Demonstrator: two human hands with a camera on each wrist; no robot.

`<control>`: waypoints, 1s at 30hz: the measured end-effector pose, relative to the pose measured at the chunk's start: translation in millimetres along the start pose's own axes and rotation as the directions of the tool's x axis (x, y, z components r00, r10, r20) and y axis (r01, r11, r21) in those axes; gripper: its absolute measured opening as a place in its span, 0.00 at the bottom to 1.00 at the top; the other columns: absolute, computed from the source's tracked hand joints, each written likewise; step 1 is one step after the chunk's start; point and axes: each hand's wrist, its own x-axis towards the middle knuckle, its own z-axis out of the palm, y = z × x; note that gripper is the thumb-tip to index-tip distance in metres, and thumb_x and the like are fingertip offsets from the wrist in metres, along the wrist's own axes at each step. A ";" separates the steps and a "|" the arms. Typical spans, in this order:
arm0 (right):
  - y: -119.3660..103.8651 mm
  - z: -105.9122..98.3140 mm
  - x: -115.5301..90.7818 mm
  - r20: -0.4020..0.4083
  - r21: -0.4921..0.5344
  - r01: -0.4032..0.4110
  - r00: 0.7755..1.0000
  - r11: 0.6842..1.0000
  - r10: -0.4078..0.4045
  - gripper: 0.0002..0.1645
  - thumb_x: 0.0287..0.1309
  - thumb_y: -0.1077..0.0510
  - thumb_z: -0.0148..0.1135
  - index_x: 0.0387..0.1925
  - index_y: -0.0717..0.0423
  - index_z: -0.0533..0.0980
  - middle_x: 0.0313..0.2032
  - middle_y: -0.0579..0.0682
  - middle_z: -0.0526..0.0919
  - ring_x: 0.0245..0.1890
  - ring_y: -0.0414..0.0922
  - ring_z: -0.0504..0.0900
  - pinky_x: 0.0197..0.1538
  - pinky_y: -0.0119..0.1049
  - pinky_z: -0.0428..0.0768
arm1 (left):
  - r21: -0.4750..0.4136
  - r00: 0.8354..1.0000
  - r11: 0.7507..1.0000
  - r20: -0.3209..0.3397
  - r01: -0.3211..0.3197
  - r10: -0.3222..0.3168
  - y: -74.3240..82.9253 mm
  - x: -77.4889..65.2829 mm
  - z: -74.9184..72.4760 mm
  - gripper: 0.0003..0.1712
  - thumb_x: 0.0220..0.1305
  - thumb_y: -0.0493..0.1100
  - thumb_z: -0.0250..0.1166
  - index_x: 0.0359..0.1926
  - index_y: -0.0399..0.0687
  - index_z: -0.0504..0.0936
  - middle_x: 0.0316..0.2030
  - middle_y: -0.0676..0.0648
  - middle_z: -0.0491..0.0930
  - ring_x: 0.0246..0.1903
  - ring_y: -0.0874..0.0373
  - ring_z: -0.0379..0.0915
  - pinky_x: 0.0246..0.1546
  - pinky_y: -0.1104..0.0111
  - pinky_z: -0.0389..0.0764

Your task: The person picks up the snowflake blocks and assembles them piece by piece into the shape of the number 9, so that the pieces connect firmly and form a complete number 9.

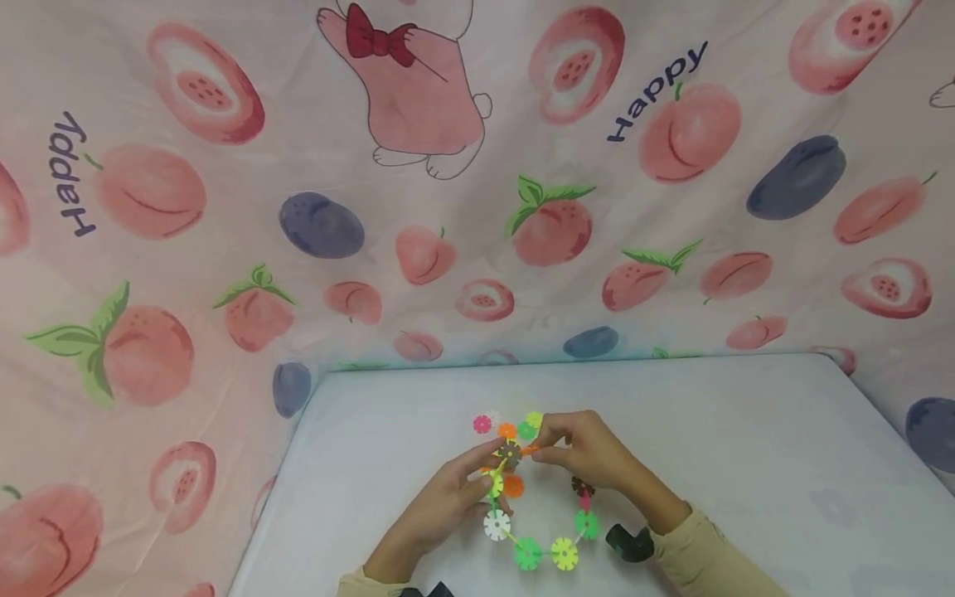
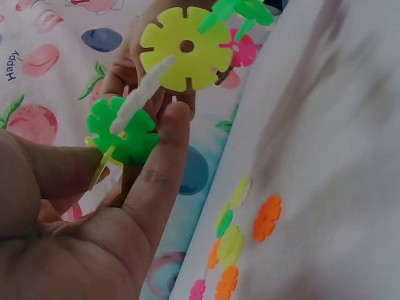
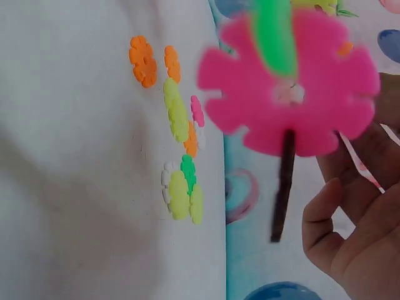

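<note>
A chain of notched plastic snowflake discs hangs in an open loop, with a white disc (image 1: 496, 524), a green disc (image 1: 528, 554) and a yellow disc (image 1: 564, 554) at its bottom. My left hand (image 1: 457, 491) grips the chain's left side, beside a grey-brown disc (image 1: 510, 453) at that end. Thumb and fingers of my right hand (image 1: 589, 448) pinch an orange disc (image 1: 529, 450), seen edge-on right at the grey-brown one. Below the right hand dangles the chain's other end, where a pink disc (image 3: 287, 81) carries a dark brown disc (image 3: 282, 187), large in the right wrist view.
Loose discs lie on the white table (image 1: 358, 431) beyond the hands, among them a pink one (image 1: 482, 424) and a yellow one (image 1: 534, 419). Another orange disc (image 1: 513, 486) rests nearer, seen through the loop. A fruit-printed cloth (image 1: 448, 207) rises behind the table.
</note>
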 end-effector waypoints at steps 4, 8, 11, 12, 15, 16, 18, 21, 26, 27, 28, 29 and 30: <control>-3.3 -0.4 -1.1 -0.013 -0.019 0.042 0.999 0.999 -0.042 0.09 0.56 0.58 0.75 0.28 0.39 0.82 0.34 0.35 0.90 0.36 0.32 0.82 0.45 0.50 0.84 | 0.029 1.000 1.000 -0.011 -0.010 0.010 0.1 0.5 -0.8 0.34 0.75 0.34 0.54 0.77 0.56 0.63 0.74 0.44 0.66 0.39 0.56 0.85 0.46 0.66 0.86; -5.1 0.4 -1.4 -0.019 -0.059 0.096 0.995 0.994 -0.098 0.08 0.56 0.58 0.75 0.28 0.43 0.83 0.33 0.34 0.90 0.36 0.32 0.84 0.44 0.45 0.85 | 0.071 1.000 0.997 -0.002 -0.029 0.029 0.1 0.2 -0.9 0.34 0.75 0.33 0.54 0.78 0.56 0.62 0.75 0.46 0.65 0.37 0.57 0.84 0.45 0.67 0.86; -6.4 1.4 -1.6 -0.014 -0.087 0.145 0.989 0.986 -0.146 0.10 0.57 0.59 0.74 0.26 0.45 0.80 0.32 0.35 0.90 0.36 0.33 0.85 0.39 0.36 0.84 | 0.087 0.999 0.995 0.010 -0.037 0.036 -0.3 -0.1 -0.7 0.34 0.76 0.34 0.53 0.79 0.53 0.60 0.75 0.45 0.65 0.36 0.57 0.83 0.45 0.66 0.86; -6.9 1.8 -1.6 -0.013 -0.088 0.156 0.987 0.984 -0.157 0.11 0.57 0.59 0.74 0.25 0.45 0.79 0.31 0.35 0.90 0.36 0.33 0.85 0.38 0.34 0.82 | 0.087 0.999 0.996 0.011 -0.037 0.036 -0.4 -0.2 -0.6 0.34 0.76 0.34 0.53 0.79 0.52 0.60 0.75 0.45 0.64 0.36 0.58 0.83 0.45 0.65 0.86; -7.2 3.0 -1.4 -0.010 -0.091 0.174 0.984 0.981 -0.175 0.14 0.58 0.60 0.73 0.22 0.45 0.76 0.31 0.39 0.90 0.34 0.33 0.85 0.33 0.30 0.78 | 0.083 1.000 0.996 0.012 -0.028 0.028 0.0 -0.4 -0.2 0.33 0.77 0.35 0.53 0.79 0.50 0.60 0.76 0.44 0.63 0.35 0.58 0.83 0.46 0.64 0.87; -7.1 3.2 -1.5 -0.010 -0.090 0.176 0.984 0.980 -0.177 0.15 0.58 0.60 0.73 0.22 0.46 0.75 0.31 0.40 0.90 0.34 0.33 0.85 0.32 0.30 0.77 | 0.076 1.000 0.997 0.012 -0.023 0.022 0.6 -0.5 0.2 0.33 0.77 0.35 0.53 0.78 0.51 0.61 0.76 0.43 0.62 0.35 0.58 0.83 0.46 0.64 0.87; -6.1 3.7 -1.5 -0.010 -0.089 0.179 0.983 0.980 -0.181 0.16 0.57 0.61 0.74 0.21 0.46 0.75 0.31 0.40 0.91 0.34 0.34 0.86 0.32 0.32 0.77 | 0.066 1.000 0.998 0.014 -0.015 0.014 1.7 -1.0 1.1 0.32 0.77 0.35 0.54 0.78 0.51 0.62 0.77 0.43 0.61 0.35 0.58 0.83 0.46 0.64 0.87; -4.8 4.0 -2.0 -0.013 -0.087 0.187 0.982 0.978 -0.189 0.18 0.55 0.64 0.74 0.21 0.47 0.74 0.32 0.39 0.91 0.35 0.35 0.87 0.31 0.31 0.75 | 0.046 1.000 0.999 0.017 -0.006 0.005 2.3 -1.1 2.0 0.31 0.77 0.35 0.54 0.77 0.52 0.63 0.77 0.43 0.60 0.34 0.57 0.83 0.46 0.64 0.87; -4.5 3.6 -3.4 -0.018 -0.085 0.188 0.982 0.978 -0.190 0.16 0.55 0.64 0.74 0.23 0.45 0.75 0.32 0.37 0.91 0.36 0.36 0.87 0.37 0.34 0.81 | 0.035 1.000 0.999 0.022 0.001 -0.002 1.0 0.2 1.5 0.32 0.76 0.35 0.54 0.78 0.51 0.62 0.77 0.44 0.61 0.34 0.58 0.85 0.45 0.66 0.86; -4.5 3.4 -3.5 -0.016 -0.082 0.183 0.983 0.980 -0.185 0.15 0.57 0.63 0.74 0.24 0.45 0.75 0.33 0.38 0.91 0.37 0.36 0.87 0.38 0.35 0.82 | 0.033 1.000 0.999 0.022 0.004 -0.005 1.3 0.0 1.4 0.32 0.76 0.35 0.54 0.78 0.51 0.62 0.77 0.44 0.61 0.35 0.58 0.85 0.46 0.66 0.86; -4.5 3.3 -3.6 -0.014 -0.072 0.179 0.984 0.981 -0.180 0.14 0.57 0.62 0.73 0.25 0.45 0.76 0.33 0.39 0.91 0.33 0.35 0.87 0.38 0.36 0.84 | 0.028 1.000 1.000 0.023 0.006 -0.007 1.3 0.2 1.0 0.32 0.76 0.34 0.54 0.78 0.50 0.62 0.76 0.43 0.62 0.35 0.58 0.85 0.47 0.65 0.85; -4.4 3.1 -3.7 -0.013 -0.070 0.177 0.984 0.982 -0.178 0.13 0.58 0.60 0.73 0.26 0.44 0.76 0.33 0.39 0.91 0.33 0.35 0.87 0.40 0.35 0.84 | 0.026 1.000 1.000 0.021 0.009 -0.010 1.5 0.0 0.9 0.33 0.76 0.34 0.53 0.78 0.50 0.62 0.76 0.43 0.63 0.36 0.57 0.85 0.48 0.65 0.85; -4.0 3.4 -3.5 -0.012 -0.067 0.173 0.985 0.983 -0.174 0.12 0.58 0.59 0.73 0.27 0.44 0.77 0.33 0.39 0.91 0.33 0.34 0.86 0.40 0.35 0.84 | 0.024 1.000 1.000 0.019 0.010 -0.011 1.7 -0.2 0.8 0.32 0.76 0.34 0.53 0.78 0.49 0.61 0.75 0.43 0.64 0.36 0.57 0.85 0.50 0.64 0.85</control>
